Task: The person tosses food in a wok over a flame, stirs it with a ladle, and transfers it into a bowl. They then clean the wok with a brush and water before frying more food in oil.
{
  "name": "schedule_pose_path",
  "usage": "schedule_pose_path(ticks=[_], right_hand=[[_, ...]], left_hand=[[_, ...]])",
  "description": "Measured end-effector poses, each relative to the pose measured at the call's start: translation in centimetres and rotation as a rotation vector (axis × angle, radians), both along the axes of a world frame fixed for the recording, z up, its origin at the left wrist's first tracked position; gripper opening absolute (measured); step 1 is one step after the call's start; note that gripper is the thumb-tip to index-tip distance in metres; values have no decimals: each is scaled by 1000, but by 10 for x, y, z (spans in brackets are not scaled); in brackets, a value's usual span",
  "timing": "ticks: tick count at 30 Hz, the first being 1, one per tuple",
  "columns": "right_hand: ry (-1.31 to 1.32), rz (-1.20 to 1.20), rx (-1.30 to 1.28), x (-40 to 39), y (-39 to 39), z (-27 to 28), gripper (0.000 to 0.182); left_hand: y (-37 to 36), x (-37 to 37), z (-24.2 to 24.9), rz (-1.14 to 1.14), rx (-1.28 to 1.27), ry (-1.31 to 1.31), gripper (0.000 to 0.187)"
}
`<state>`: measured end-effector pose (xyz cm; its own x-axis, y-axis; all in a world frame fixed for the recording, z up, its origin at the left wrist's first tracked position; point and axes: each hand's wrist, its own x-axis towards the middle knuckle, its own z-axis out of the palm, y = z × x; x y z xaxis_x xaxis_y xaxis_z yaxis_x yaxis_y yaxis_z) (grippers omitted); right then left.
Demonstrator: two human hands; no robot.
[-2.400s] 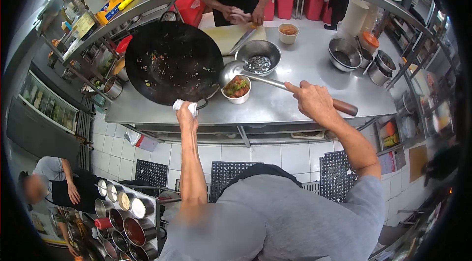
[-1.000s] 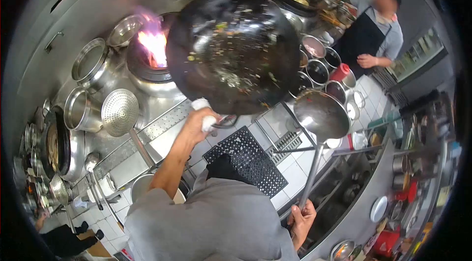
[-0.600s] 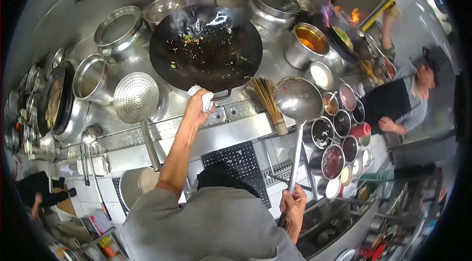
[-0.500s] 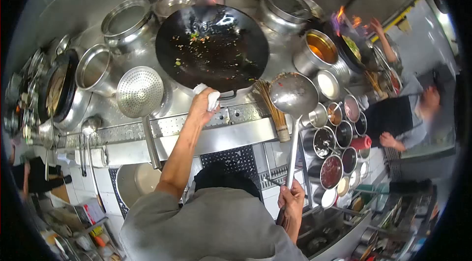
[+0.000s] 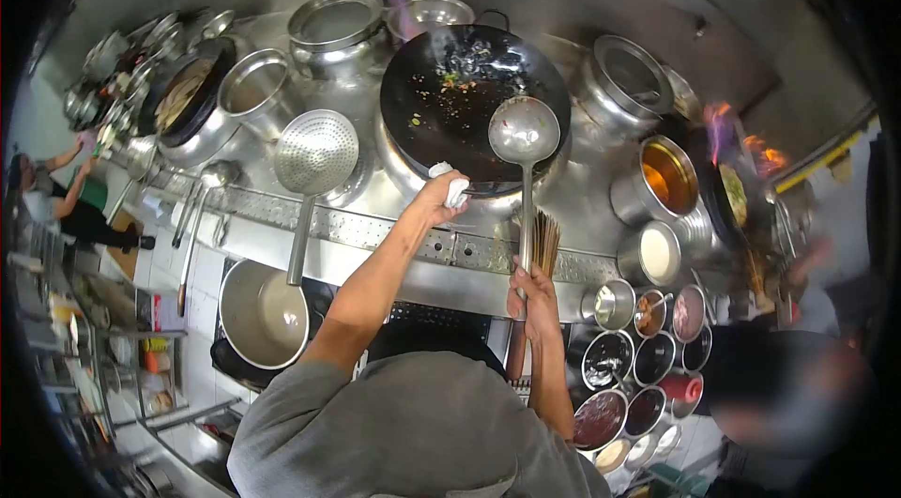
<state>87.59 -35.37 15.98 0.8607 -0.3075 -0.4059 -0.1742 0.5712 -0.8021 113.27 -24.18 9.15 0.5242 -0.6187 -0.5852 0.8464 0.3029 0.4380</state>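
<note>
A black wok (image 5: 441,137) stands on the range with bits of chopped food and a wet sheen inside. My left hand (image 5: 438,202) is closed on a folded white cloth (image 5: 457,190) at the wok's near rim, where the handle sits; the cloth and fingers hide most of that handle. In my right hand (image 5: 535,296) is the long handle of a steel ladle (image 5: 524,129), its bowl over the wok's right side. Behind the ladle's handle lies a bamboo wok brush (image 5: 544,240). A perforated skimmer (image 5: 317,151) rests left of the wok.
At right stand a pot of orange liquid (image 5: 668,177), a pot of white liquid (image 5: 654,252) and several sauce containers (image 5: 608,357). Flames rise by another wok (image 5: 718,188) at far right. A large pot (image 5: 265,315) sits below the counter. Another person (image 5: 80,207) is at far left.
The ladle has come left from beside the sauce containers to over the wok, with my right hand nearer the counter. My left hand stays at the wok's rim. The view has turned right.
</note>
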Motion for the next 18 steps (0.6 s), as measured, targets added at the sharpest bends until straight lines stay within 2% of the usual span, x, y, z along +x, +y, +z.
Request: schedule_pose_path(ticks=[3,4,6,8,9,10,11,12,14,15,17,18], right_hand=[[-3,89,68,0,-14,6,32],[11,112,84,-4,-16,12,32],[78,188,92,-20,-21,8,36],[152,180,213,-39,-24,1,33],[140,188,196,-43,-25,2,35],[154,208,201,-47,-27,3,35],[156,204,210,-49,-30,4,37],[152,197,218,-49,-31,5,38],[111,199,249,-46,-34,4,40],[132,212,260,-44,-35,2,41],[175,215,245,-37,-34,5,40],[160,222,226,-33,-33,2,40]], left_hand=[[17,-17,27,55,104,-70,22],[30,-23,29,31,57,-134,23],[62,-44,46,115,139,-156,22],[102,-55,30,115,317,-276,27],[119,-62,20,174,439,-414,32],[146,-60,-5,111,671,-645,49],[162,-70,-6,151,873,-699,61],[174,-79,-5,187,1075,-756,72],[181,-99,38,95,1207,-754,89],[201,-97,-4,69,1386,-922,89],[199,-103,9,9,1275,-975,80],[203,-101,0,0,1140,-1048,74]])
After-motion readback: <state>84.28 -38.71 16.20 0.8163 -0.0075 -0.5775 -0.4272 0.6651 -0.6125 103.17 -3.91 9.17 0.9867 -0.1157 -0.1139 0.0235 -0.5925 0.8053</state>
